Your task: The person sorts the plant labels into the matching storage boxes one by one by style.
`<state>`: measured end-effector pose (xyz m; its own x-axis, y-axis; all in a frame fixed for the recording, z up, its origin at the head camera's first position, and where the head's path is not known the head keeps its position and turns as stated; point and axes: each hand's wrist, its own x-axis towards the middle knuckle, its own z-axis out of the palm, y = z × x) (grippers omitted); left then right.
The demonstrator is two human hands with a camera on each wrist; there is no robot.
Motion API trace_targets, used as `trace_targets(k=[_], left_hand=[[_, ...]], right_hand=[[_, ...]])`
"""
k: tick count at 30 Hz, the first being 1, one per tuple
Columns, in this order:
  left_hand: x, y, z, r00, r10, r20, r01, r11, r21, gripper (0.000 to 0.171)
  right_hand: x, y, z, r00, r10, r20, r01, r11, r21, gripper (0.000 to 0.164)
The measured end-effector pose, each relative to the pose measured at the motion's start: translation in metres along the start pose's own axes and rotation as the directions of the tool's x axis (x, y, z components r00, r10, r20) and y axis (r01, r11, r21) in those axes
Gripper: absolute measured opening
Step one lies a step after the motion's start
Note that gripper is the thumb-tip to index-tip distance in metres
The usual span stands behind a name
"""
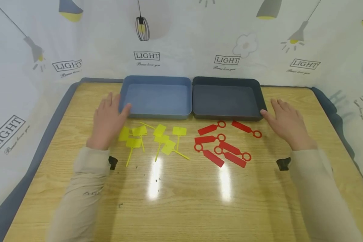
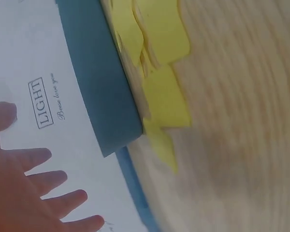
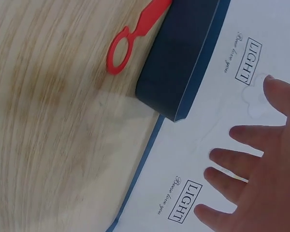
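My left hand (image 1: 107,117) is beside the left end of a blue tray (image 1: 157,116), its thumb overlapping the tray's front corner in the head view. Spread, straight fingers (image 2: 48,183) show in the left wrist view, holding nothing. On the other side, my right hand (image 1: 287,122) is by the right end of a dark tray (image 1: 230,117), thumb close to its front corner. Its fingers (image 3: 237,162) are also spread, with nothing in them. Several yellow tags (image 1: 133,143) with thin stems lie before the blue tray, some overlapping. Several red tags (image 1: 213,158) with ring ends lie before the dark tray.
Both trays stand side by side at the back of the wooden table (image 1: 181,215). A white printed cloth (image 1: 187,40) rises behind and at the sides. Small dark specks (image 1: 156,180) dot the tabletop in front of the yellow tags.
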<state>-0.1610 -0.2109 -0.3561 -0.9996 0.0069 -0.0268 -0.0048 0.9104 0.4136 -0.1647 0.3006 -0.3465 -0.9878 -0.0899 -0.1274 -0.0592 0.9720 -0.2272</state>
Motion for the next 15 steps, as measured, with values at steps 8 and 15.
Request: trace_targets(k=[8,15], left_hand=[[0.002,-0.018,0.009,0.998,-0.061,0.019,0.064,0.952,-0.299,0.078],[0.002,-0.022,0.012,0.986,-0.162,0.051,0.166,0.855,-0.492,0.086]], right_hand=[[-0.004,-0.003,0.010,0.996,0.028,0.090,-0.040,0.990,0.133,0.078],[-0.010,-0.003,0.023,0.987,0.012,0.159,-0.056,0.961,0.271,0.062]])
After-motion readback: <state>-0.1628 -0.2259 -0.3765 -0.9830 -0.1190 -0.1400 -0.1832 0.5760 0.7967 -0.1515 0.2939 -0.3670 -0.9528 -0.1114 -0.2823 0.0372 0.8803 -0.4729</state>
